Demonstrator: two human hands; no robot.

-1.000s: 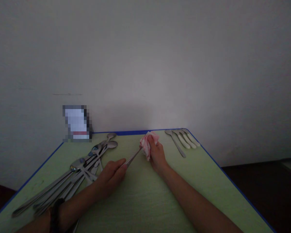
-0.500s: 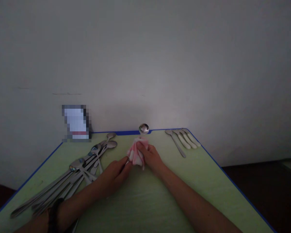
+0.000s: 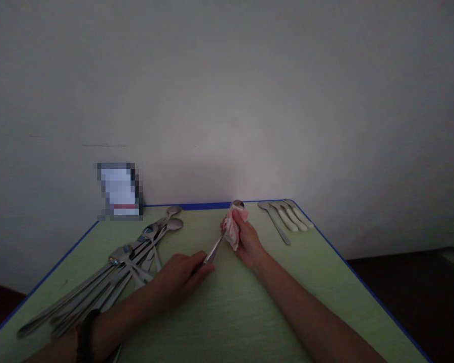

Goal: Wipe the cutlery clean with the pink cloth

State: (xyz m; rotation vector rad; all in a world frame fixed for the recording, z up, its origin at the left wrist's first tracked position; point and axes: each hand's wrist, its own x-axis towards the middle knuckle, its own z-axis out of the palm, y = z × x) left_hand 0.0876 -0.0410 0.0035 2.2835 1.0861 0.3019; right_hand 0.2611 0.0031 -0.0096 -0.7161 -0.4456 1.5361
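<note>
My left hand [image 3: 187, 272] is closed on the handle end of a metal spoon [image 3: 215, 248], which slants up and away over the table. Near the spoon's bowl, my right hand [image 3: 248, 239] grips a crumpled pink and white cloth [image 3: 232, 229] wrapped around the upper handle. Only the tip of the bowl shows above the cloth; the rest is covered. Left of my left hand lies a loose pile of metal spoons [image 3: 123, 259], partly hidden by my forearm.
On the right of the green table [image 3: 212, 322] lie a metal spoon [image 3: 274, 222] and several forks with cream handles [image 3: 287, 219]. A blurred-out upright device [image 3: 119, 189] leans at the back left. The wall stands right behind the table's blue edge.
The cloth in my right hand slid down the spoon handle toward my left hand, baring the bowl, then moved back up to the bowl. My left hand keeps hold of the handle.
</note>
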